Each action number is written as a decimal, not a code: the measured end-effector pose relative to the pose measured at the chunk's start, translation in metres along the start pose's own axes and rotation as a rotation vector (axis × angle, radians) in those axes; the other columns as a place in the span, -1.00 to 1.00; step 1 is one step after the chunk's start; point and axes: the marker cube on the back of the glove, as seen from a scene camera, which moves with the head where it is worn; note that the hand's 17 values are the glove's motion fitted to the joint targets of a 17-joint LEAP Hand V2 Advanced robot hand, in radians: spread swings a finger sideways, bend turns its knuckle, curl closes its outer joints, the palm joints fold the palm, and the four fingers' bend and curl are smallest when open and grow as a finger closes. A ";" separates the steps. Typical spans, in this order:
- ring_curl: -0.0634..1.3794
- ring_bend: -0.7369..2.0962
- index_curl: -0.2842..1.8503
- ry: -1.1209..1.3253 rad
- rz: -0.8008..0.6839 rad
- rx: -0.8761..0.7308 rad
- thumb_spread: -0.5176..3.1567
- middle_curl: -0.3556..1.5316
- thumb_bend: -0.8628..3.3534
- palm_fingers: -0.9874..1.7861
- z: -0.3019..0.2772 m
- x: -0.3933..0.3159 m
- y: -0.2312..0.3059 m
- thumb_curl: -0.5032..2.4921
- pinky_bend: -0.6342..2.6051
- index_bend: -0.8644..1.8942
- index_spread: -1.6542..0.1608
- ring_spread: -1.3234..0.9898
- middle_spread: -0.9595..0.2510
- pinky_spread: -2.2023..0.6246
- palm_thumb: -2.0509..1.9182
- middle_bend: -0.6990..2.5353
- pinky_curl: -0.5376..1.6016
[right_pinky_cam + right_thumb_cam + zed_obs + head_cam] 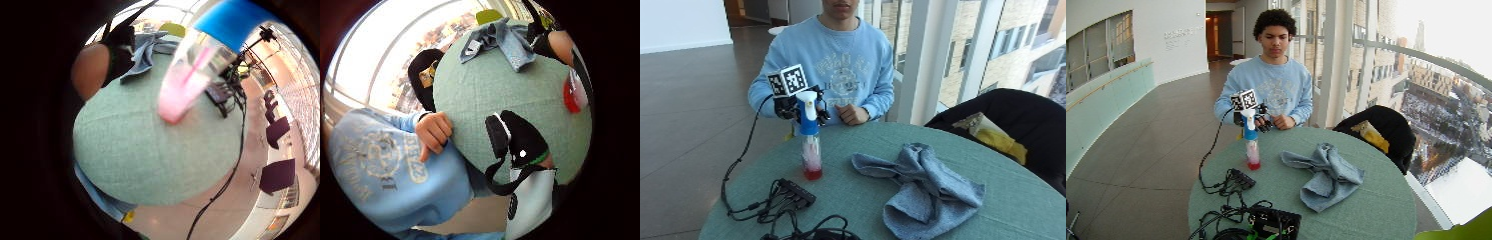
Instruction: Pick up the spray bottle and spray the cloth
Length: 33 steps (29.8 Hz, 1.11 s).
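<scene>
We can see printed lettering and a round crest on the chest of the person's light blue cotton sweatshirt (840,65), but in the outside view it is too small for us to make out a word. In the thumb side palm view the same print appears turned and bent, and we cannot read it there either. Pale lettering stands on the white back wall (1182,35) in the wide outside view; we cannot read it.

Thumb-side palm cam: round green table (485,85), blue-grey cloth (507,40) crumpled near its far edge. Bare hand (434,131) rested curled at the near edge, light-blue sleeve behind. Red-bottomed spray bottle (575,92) showed partly; gloved right hand (520,137) in the foreground.
</scene>
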 end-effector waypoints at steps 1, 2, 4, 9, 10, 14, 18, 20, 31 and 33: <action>-0.46 -0.31 -0.41 -0.018 -0.019 -0.003 -0.09 -0.21 -0.59 0.28 -0.002 0.009 0.006 -0.47 -0.51 -0.26 0.47 0.10 0.43 0.70 0.38 -0.40 -0.26; -0.46 -0.31 -0.41 -0.044 -0.009 0.000 -0.09 -0.21 -0.59 0.28 -0.004 0.016 0.011 -0.47 -0.51 -0.26 0.47 0.10 0.43 0.70 0.38 -0.40 -0.26; -0.46 -0.31 -0.41 -0.112 0.044 0.016 -0.09 -0.20 -0.60 0.28 -0.005 0.028 0.017 -0.47 -0.51 -0.26 0.47 0.10 0.43 0.70 0.38 -0.40 -0.26; -0.45 -0.32 -0.41 -0.280 0.146 0.049 -0.11 -0.20 -0.60 0.26 -0.005 0.048 0.018 -0.47 -0.51 -0.26 0.46 0.10 0.43 0.70 0.38 -0.40 -0.26; -0.46 -0.32 -0.41 -0.308 0.173 0.060 -0.11 -0.20 -0.60 0.24 -0.005 0.050 0.018 -0.47 -0.50 -0.27 0.46 0.11 0.44 0.70 0.38 -0.40 -0.25; -0.45 -0.32 -0.42 -0.392 0.249 0.106 -0.13 -0.20 -0.60 0.22 -0.005 0.061 0.013 -0.47 -0.49 -0.28 0.45 0.11 0.44 0.70 0.38 -0.42 -0.24; -0.45 -0.32 -0.44 -0.502 0.282 0.125 -0.14 -0.20 -0.60 0.19 -0.005 0.077 0.005 -0.47 -0.48 -0.30 0.45 0.12 0.45 0.71 0.37 -0.42 -0.23; -0.44 -0.31 -0.45 -0.573 0.297 0.109 -0.14 -0.20 -0.61 0.18 -0.002 0.084 0.004 -0.47 -0.47 -0.31 0.44 0.12 0.46 0.71 0.37 -0.42 -0.22; -0.43 -0.28 -0.51 -0.926 0.442 0.213 -0.16 -0.20 -0.60 0.13 0.019 0.101 -0.028 -0.47 -0.42 -0.31 0.43 0.14 0.50 0.71 0.35 -0.43 -0.18; -0.43 -0.28 -0.51 -0.959 0.460 0.221 -0.16 -0.20 -0.60 0.13 0.020 0.103 -0.036 -0.47 -0.42 -0.30 0.43 0.14 0.50 0.71 0.35 -0.43 -0.18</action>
